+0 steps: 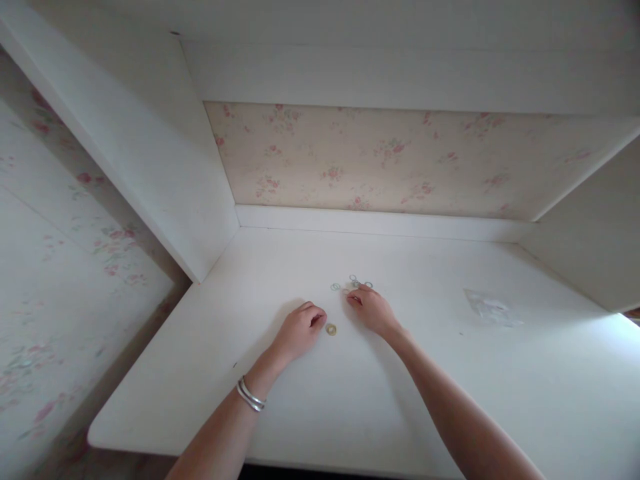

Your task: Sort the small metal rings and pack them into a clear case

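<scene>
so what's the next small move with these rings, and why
Probably have the right hand draw the thin greyish rings closer together: it is already right by them and they lie spread out, while the yellow rings beside the left hand sit bunched in one spot.
</scene>
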The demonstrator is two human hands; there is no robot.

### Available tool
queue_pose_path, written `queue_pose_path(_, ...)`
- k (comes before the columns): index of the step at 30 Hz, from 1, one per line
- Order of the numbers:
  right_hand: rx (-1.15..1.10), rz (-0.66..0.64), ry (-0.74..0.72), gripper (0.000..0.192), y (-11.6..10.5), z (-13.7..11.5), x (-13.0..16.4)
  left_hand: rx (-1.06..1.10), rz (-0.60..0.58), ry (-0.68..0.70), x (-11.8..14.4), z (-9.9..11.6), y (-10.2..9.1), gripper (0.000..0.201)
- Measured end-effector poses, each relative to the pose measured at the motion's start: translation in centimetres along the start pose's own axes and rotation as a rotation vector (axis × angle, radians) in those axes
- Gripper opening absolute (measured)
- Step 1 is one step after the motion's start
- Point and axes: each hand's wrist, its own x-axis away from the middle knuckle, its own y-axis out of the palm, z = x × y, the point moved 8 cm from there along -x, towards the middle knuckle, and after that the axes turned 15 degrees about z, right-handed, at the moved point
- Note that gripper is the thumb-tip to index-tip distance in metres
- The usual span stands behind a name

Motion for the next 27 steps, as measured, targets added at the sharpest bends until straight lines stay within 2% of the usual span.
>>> queue_pose_path(9, -0.246, 0.151, -0.080, 0.027, -1.4, -1.2, 4.1, -0.008, -0.016, 0.018, 0.1, 0.3, 0.0, 0.020)
queue_pose_path(13, -0.324, 0.149, -0.074, 0.029, -2.2, -1.4, 5.4, -0.006, -0.016, 0.014, 0.0, 0.3, 0.0, 0.020)
queue_pose_path(17, -0.355, 0.134, -0.051, 0.031, -2.4, -1.3, 5.9, -0.012, -0.013, 0.006, 0.0, 0.4, -0.1, 0.020)
queue_pose_path(27, -0.455, 0.207, 0.022, 0.027, -2.6, -0.5, 5.7, -0.025, -0.029, -0.007, 0.0, 0.3, 0.1, 0.021)
